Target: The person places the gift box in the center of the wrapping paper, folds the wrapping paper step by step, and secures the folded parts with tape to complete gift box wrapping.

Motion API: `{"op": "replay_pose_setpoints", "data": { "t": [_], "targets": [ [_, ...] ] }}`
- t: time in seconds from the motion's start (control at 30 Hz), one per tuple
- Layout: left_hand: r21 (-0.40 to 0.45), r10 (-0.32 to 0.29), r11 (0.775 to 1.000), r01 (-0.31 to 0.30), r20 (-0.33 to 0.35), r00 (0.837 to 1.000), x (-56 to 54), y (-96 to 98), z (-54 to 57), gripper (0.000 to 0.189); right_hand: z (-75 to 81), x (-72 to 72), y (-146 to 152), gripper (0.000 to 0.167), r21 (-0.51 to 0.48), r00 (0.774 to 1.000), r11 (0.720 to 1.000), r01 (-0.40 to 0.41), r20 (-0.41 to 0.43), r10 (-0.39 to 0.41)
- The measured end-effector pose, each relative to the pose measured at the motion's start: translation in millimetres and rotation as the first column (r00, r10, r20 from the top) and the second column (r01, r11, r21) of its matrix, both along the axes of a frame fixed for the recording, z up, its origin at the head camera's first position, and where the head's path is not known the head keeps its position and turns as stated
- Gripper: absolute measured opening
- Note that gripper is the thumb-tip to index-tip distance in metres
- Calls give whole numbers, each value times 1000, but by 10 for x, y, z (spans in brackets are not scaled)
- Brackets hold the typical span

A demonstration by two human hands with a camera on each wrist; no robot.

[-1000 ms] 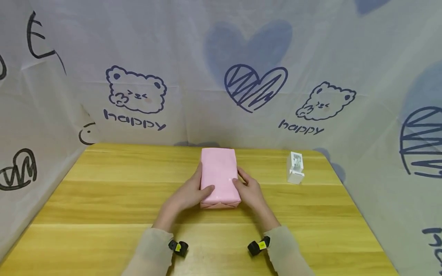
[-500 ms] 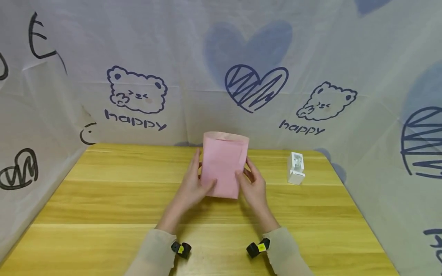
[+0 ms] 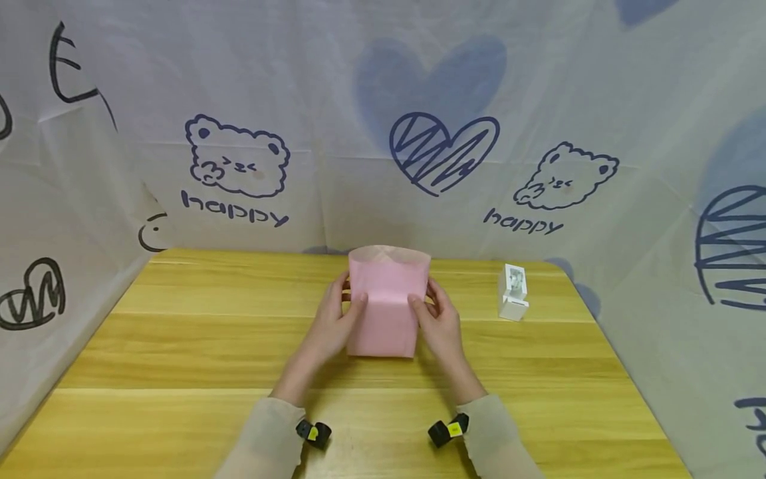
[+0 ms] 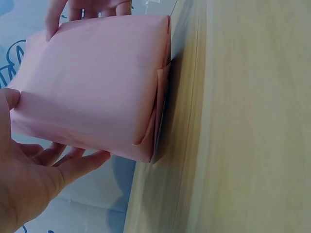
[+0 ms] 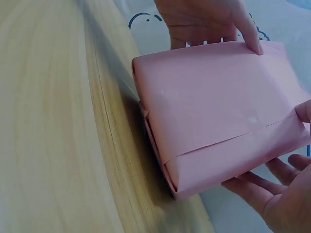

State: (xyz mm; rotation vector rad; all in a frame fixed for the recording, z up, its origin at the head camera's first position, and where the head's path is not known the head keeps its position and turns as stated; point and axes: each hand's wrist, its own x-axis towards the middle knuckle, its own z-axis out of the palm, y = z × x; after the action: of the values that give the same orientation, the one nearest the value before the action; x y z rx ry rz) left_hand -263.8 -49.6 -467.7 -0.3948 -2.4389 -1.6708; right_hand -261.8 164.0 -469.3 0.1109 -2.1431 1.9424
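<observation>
A package in pink wrapping paper [image 3: 385,326] is held upright between both hands in the middle of the table. Its upper end gapes, with the paper's pale inside showing in the head view. Folded flaps [image 4: 158,104] cover the lower end, which is close to the tabletop; whether it touches cannot be told. The left hand [image 3: 328,320] grips the left side, thumb on the near face and fingers behind. On the right side the right hand [image 3: 441,324] grips likewise. A long paper seam [image 5: 228,140] runs along the near face in the right wrist view.
A small white box-shaped thing with a clear part [image 3: 512,293] stands at the table's back right. The wooden table [image 3: 179,352] ends at a hanging printed cloth [image 3: 335,86] behind and at both sides. A black wrist camera [image 3: 314,434] sits at each cuff.
The package has turned over: a second ago its folded end faced me, then its open end came up. Since half a second ago it has dropped slightly and straightened, both hands still holding it.
</observation>
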Motion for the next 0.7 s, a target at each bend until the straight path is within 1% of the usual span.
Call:
{"op": "replay_pose_setpoints", "data": {
  "t": [0.1,0.2,0.37,0.53,0.7],
  "targets": [
    [2,10,1000,-10,6,1000,7,10,-5,70,10,6,-4,54,-1,999,1000,6,33,-6],
    [19,33,999,-33,2,999,9,23,-5,66,24,8,-9,53,12,998,1000,28,54,-29],
    [57,74,996,-75,11,997,26,58,16,60,29,21,-22,50,57,997,996,67,40,-70],
    [71,100,992,-101,24,995,47,85,37,60,38,41,-34,46,61,998,996,58,31,-60],
    [81,116,990,-120,45,992,29,105,28,62,44,44,-44,45,47,997,997,58,42,-60]
  ]
}}
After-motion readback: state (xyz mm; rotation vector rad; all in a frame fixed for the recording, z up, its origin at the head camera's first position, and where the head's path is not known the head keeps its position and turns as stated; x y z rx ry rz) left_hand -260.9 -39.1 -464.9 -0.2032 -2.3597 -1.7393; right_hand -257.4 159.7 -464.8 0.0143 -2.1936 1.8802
